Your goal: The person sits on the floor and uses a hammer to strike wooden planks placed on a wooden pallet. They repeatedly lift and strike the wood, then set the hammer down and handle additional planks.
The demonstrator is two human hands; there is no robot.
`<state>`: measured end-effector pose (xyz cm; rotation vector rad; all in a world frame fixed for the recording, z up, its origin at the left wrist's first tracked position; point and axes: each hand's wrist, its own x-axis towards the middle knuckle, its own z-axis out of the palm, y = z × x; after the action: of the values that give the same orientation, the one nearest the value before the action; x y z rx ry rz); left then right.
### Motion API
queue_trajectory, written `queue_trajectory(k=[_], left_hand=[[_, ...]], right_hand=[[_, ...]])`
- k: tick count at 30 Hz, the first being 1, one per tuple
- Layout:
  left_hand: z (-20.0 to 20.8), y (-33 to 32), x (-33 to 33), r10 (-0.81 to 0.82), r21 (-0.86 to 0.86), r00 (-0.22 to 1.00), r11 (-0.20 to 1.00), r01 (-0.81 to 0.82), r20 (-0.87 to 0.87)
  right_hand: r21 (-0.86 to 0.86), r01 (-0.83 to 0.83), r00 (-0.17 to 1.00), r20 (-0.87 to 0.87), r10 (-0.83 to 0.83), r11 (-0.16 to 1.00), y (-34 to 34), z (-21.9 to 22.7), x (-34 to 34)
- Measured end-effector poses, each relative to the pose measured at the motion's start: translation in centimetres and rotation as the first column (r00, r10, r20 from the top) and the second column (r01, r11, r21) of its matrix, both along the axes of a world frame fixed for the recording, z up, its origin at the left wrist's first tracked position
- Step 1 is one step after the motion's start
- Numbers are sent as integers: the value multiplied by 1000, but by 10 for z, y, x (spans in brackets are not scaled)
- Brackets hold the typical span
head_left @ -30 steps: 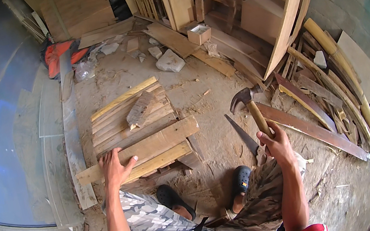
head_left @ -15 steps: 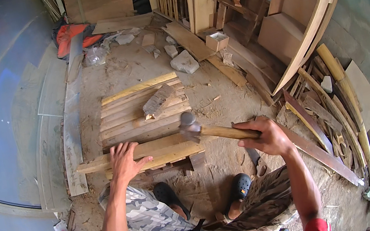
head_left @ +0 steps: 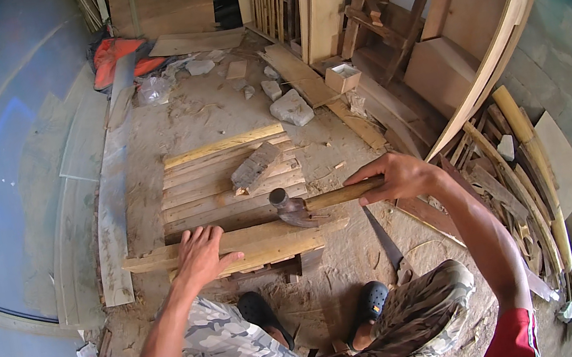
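Note:
My left hand (head_left: 201, 261) lies on a thick wooden plank (head_left: 266, 241), its fingers over the far edge and its thumb spread along the near side. In my right hand (head_left: 402, 178) is the wooden handle of a claw hammer (head_left: 346, 194). The hammer lies nearly level above the plank's right part, with its claw turned down at the wood; I cannot tell whether a nail sits in it. Under the plank is a slatted wooden panel (head_left: 190, 199), partly hidden by it. On the slats rests a rough wood block (head_left: 256, 167).
A handsaw (head_left: 387, 243) lies on the ground beside my right shoe (head_left: 371, 303). Scrap wood (head_left: 505, 186) is heaped at the right, below leaning boards (head_left: 471, 77). Stones (head_left: 291, 108) and a small box (head_left: 342, 77) lie farther back. A long board (head_left: 113, 239) runs along the left.
The hammer's head has turned so its claw points down at the plank. My right hand has moved up and away from me, uncovering more of the handsaw. My left hand stays on the plank.

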<state>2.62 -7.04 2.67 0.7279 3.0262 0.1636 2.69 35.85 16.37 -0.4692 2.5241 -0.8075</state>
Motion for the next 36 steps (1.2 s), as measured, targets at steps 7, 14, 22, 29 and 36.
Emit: queue_trajectory(k=[7, 14, 22, 29, 36], left_hand=[[14, 2, -28, -194, -81, 970, 975, 208, 149], [7, -7, -29, -249, 12, 965, 968, 249, 86], [8, -6, -32, -303, 12, 945, 952, 304, 123], [6, -10, -30, -330, 18, 941, 944, 330, 78], [7, -9, -30, -351, 22, 936, 936, 351, 10]], right_hand=[[183, -51, 997, -51, 61, 982, 21, 4, 2], [641, -145, 945, -138, 298, 754, -28, -13, -13], [437, -77, 935, -280, 217, 896, -13, -29, -3], [390, -21, 922, -349, 169, 921, -1, -53, 0], [328, 36, 915, -390, 101, 944, 13, -76, 1]])
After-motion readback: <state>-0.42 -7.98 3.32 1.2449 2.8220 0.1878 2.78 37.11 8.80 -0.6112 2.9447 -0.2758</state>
